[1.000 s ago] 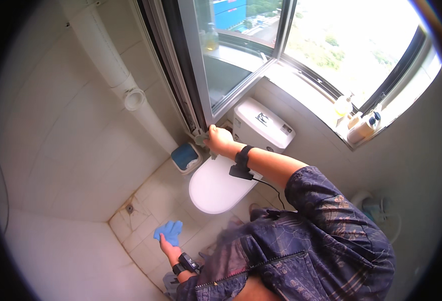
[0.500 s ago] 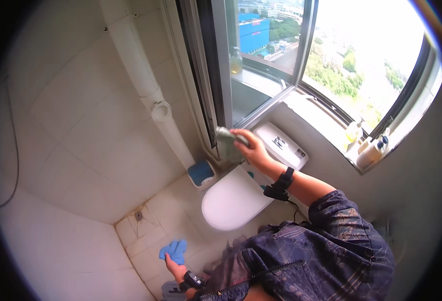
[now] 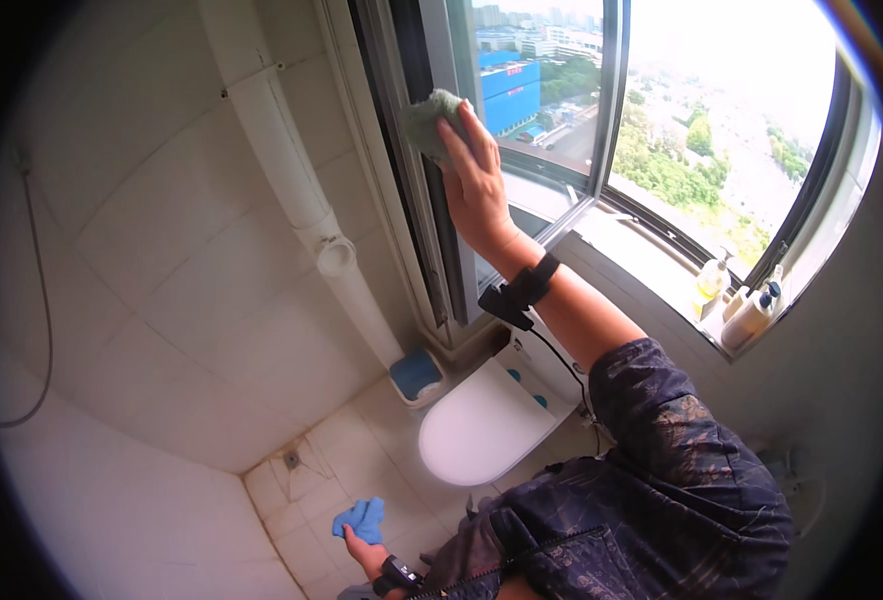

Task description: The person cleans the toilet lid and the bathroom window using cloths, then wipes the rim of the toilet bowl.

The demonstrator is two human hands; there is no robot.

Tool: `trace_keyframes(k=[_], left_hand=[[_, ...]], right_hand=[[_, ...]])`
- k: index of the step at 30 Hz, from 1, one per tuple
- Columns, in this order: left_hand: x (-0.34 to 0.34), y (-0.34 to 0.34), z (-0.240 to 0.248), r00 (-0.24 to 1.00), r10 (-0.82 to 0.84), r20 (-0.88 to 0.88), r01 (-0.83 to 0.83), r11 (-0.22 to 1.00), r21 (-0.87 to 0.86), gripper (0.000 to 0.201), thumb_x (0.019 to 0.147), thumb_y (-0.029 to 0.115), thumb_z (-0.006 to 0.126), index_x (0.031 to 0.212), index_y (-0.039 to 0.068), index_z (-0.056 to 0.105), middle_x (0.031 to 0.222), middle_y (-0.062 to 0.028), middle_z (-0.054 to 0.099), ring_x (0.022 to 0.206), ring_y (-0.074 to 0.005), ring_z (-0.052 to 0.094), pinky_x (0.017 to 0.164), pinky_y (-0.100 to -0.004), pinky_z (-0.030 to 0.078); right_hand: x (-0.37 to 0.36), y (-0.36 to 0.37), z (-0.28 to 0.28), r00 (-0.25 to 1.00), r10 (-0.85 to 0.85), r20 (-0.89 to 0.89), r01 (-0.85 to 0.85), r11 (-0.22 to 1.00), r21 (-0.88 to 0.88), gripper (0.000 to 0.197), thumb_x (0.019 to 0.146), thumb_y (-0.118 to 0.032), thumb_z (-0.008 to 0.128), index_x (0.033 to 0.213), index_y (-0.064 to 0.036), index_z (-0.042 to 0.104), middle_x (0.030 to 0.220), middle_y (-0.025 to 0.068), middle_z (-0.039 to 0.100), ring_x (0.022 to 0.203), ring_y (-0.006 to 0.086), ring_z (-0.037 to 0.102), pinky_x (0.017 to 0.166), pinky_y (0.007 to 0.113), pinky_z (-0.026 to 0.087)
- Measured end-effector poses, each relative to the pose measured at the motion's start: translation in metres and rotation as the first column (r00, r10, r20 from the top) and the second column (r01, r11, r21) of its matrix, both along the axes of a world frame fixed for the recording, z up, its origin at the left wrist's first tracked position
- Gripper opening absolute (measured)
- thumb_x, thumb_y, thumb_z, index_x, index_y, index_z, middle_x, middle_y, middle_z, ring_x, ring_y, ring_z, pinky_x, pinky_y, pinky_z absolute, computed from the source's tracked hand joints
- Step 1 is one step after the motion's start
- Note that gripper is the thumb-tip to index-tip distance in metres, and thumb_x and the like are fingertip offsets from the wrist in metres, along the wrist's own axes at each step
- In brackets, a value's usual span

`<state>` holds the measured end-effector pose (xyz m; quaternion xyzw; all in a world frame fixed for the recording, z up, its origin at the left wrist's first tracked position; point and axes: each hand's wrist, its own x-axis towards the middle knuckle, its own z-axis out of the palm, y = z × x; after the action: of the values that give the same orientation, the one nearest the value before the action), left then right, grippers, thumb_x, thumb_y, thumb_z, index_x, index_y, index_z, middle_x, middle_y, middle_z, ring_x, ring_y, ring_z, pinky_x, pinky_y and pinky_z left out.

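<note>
My right hand (image 3: 476, 180) is raised and closed on a grey-green cloth (image 3: 429, 122), which it presses against the dark window frame (image 3: 411, 60) beside the opened glass pane (image 3: 536, 75). Its fingers lie over the cloth near the frame's edge. Low in the view, my left hand (image 3: 365, 553) holds a bunched blue cloth (image 3: 361, 520) above the tiled floor. A black band with a small device is strapped round each wrist, and a cable hangs from the right one.
The white toilet (image 3: 481, 430) with its lid down stands below my right arm. A blue-and-white bin (image 3: 418, 378) sits by the wall next to a white drainpipe (image 3: 291, 180). Pump bottles (image 3: 748, 318) stand on the windowsill (image 3: 631, 250) at the right.
My right hand has moved up along the window frame with the grey-green cloth. My left hand still holds the blue cloth, a little lower and further right in the view.
</note>
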<state>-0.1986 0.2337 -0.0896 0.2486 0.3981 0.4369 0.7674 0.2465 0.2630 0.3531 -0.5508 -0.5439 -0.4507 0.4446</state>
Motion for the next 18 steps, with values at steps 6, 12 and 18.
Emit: trace_keyframes(k=[6,12,18], left_hand=[[-0.011,-0.001,-0.008,1.000,-0.021,0.007,0.021,1.000,0.019,0.052,0.094,0.037,0.024,0.116,-0.003,0.049,0.116,-0.0204,0.058,0.098,-0.0406,0.059,0.089,-0.0481,0.044],[-0.012,0.014,-0.024,0.994,-0.074,0.084,0.075,0.997,-0.011,0.053,0.094,0.037,0.025,0.117,-0.004,0.049,0.117,-0.0207,0.057,0.100,-0.0408,0.058,0.092,-0.0489,0.043],[-0.003,0.015,0.001,0.996,-0.064,0.062,0.064,0.998,0.007,0.056,0.094,0.037,0.026,0.121,-0.007,0.047,0.118,-0.0203,0.056,0.107,-0.0397,0.055,0.097,-0.0485,0.040]], right_hand=[[0.001,-0.018,-0.062,0.996,-0.070,-0.057,0.063,0.990,-0.125,0.053,0.078,0.009,0.049,0.130,-0.0003,0.041,0.142,0.0252,0.025,0.131,0.0402,0.028,0.106,0.043,0.028],[0.001,-0.038,-0.080,0.988,-0.148,-0.043,0.131,0.954,-0.270,0.049,0.074,0.010,0.048,0.123,0.0030,0.047,0.138,0.0264,0.032,0.129,0.0387,0.033,0.106,0.042,0.030],[0.014,-0.005,0.003,1.000,-0.011,0.023,0.013,0.998,-0.067,0.051,0.077,0.009,0.045,0.126,-0.0004,0.045,0.140,0.0254,0.029,0.131,0.0392,0.028,0.107,0.043,0.026]])
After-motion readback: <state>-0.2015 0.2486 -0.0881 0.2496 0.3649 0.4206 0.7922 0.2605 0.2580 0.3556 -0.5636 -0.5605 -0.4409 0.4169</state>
